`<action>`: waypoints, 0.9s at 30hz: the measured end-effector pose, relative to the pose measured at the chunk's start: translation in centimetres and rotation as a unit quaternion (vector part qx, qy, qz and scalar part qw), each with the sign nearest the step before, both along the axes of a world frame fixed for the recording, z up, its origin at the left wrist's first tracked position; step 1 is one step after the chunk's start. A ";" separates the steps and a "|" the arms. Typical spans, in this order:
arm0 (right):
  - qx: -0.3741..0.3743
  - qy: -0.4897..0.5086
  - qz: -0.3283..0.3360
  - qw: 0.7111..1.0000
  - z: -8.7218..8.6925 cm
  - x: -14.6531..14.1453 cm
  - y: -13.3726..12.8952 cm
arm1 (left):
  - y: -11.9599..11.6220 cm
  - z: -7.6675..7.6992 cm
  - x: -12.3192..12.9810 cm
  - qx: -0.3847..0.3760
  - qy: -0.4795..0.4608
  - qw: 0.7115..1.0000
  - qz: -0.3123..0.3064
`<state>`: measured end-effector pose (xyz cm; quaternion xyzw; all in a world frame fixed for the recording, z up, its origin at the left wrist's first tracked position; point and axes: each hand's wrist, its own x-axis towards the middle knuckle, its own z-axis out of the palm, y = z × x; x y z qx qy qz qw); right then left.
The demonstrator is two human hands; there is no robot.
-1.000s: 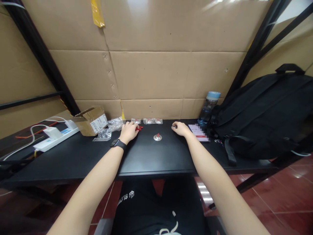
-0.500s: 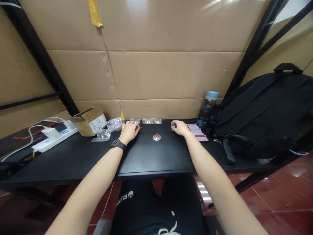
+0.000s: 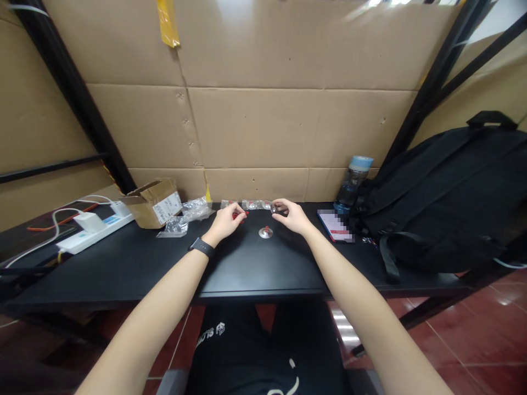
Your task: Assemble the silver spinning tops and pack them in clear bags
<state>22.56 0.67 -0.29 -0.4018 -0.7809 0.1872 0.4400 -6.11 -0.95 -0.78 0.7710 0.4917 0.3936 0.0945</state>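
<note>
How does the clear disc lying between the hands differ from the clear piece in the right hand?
The clear disc lies on the table; the clear piece is held in the right hand.
The clear disc has a red part at its middle; on the clear piece I can make out none.
The clear disc is in open view; the clear piece is partly hidden.
Both look see-through and shiny.

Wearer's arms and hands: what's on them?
Left hand and right hand: no gloves. Left forearm and right forearm: no sleeves in view. Dark watch with black strap on left wrist; nothing visible on right.
</note>
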 end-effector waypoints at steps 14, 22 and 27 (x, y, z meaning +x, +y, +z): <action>-0.031 0.080 0.129 0.988 -0.1 -3.5 -1.9 | -0.7 0.2 2.1 -0.015 -0.125 0.988 -0.086; -0.042 0.102 0.133 0.985 0.1 -3.9 -2.2 | -0.8 0.1 2.6 -0.025 -0.104 0.989 -0.098; -0.055 0.102 0.149 0.982 0.3 -4.0 -2.7 | -0.7 -0.2 2.7 0.008 -0.089 0.994 -0.065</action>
